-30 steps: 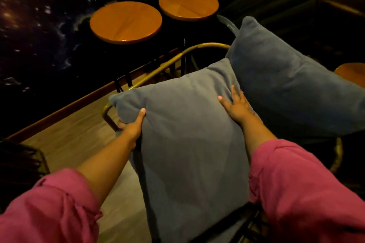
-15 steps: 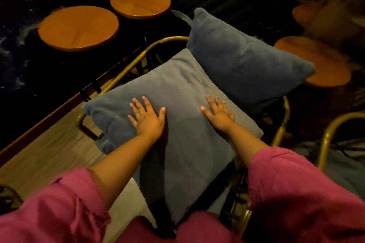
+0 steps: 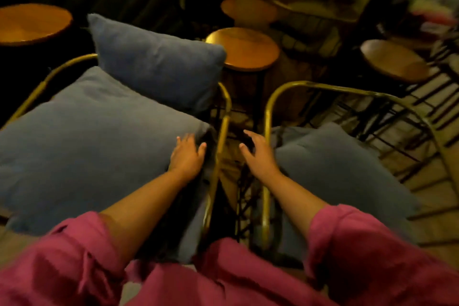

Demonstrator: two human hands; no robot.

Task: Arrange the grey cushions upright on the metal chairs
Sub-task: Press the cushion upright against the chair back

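The grey cushions on the left chair (image 3: 224, 117) are set: half a second ago both my palms pressed the near cushion (image 3: 94, 146), and now only my left hand (image 3: 187, 155) rests at its right corner, fingers loosely spread, while my right hand (image 3: 258, 154), fingers open and holding nothing, has swung toward the right chair (image 3: 267, 117). The far cushion (image 3: 154, 62) stands upright; the near one slopes with its long axis near to far, and the third cushion (image 3: 335, 171) lies slumped in the right chair, so I judge that one is next.
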